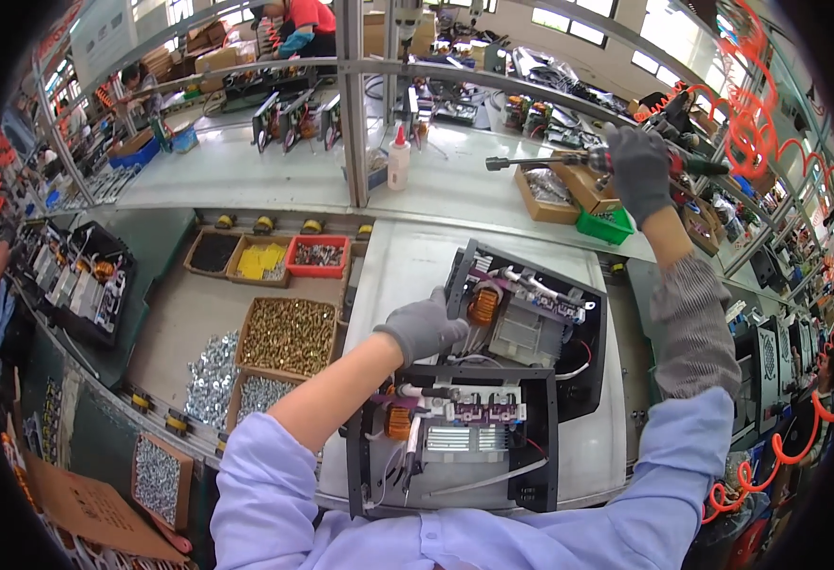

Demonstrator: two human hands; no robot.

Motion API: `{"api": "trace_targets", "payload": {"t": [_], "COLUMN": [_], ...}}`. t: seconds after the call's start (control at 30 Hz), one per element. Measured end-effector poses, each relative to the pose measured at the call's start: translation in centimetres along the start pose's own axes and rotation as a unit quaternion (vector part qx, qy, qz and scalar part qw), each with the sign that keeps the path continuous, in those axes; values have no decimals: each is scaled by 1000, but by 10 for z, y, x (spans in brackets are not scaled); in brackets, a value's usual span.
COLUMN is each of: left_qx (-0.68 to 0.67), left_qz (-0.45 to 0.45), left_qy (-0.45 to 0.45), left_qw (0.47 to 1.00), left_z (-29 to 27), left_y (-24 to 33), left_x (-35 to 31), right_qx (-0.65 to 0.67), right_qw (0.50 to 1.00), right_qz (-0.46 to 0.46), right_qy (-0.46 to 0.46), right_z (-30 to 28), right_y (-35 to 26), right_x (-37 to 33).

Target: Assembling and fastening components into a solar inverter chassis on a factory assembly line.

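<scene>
Two open black metal cases lie in front of me, one behind the other. The far case [583,375] sits at an angle, with a copper-wound coil [483,306], a pale heatsink and cables inside. My left hand [425,329], in a grey glove, is closed at this case's left edge, thumb pointing up. The near case [551,432] holds similar parts, including a second coil [398,422] and loose leads. Raised at the right, my gloved right hand [637,169] grips a power screwdriver [599,160]. Its long shaft points left, above the bench.
Left of the cases are a box of brass-coloured fasteners [286,336], loose silver hardware [212,378] and a red bin [317,256]. A bottle [399,161] and green bin [607,226] stand beyond. A metal post [351,114] rises ahead; red coiled hoses [749,119] hang right.
</scene>
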State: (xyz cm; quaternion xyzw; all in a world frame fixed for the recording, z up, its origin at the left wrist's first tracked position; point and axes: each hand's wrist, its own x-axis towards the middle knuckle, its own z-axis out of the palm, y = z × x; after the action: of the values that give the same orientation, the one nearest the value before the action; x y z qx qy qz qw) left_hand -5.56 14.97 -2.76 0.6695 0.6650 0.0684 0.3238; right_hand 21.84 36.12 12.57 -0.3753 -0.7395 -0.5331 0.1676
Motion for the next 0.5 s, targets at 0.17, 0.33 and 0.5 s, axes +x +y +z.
{"api": "trace_targets", "payload": {"t": [0.17, 0.33, 0.5], "left_qx": [-9, -13, -37], "left_qz": [-1, 2, 21], "left_qy": [12, 25, 54], "left_qw": [1000, 1000, 998], "left_z": [3, 3, 15], "left_y": [1, -7, -4], "left_x": [5, 1, 4], "right_qx": [-156, -210, -205], "right_qw": [986, 977, 978], "right_qz": [-51, -31, -29], "right_qy": [4, -25, -17], "right_z": [62, 95, 133], "right_y": [-1, -38, -50], "right_x": [80, 133, 110]}}
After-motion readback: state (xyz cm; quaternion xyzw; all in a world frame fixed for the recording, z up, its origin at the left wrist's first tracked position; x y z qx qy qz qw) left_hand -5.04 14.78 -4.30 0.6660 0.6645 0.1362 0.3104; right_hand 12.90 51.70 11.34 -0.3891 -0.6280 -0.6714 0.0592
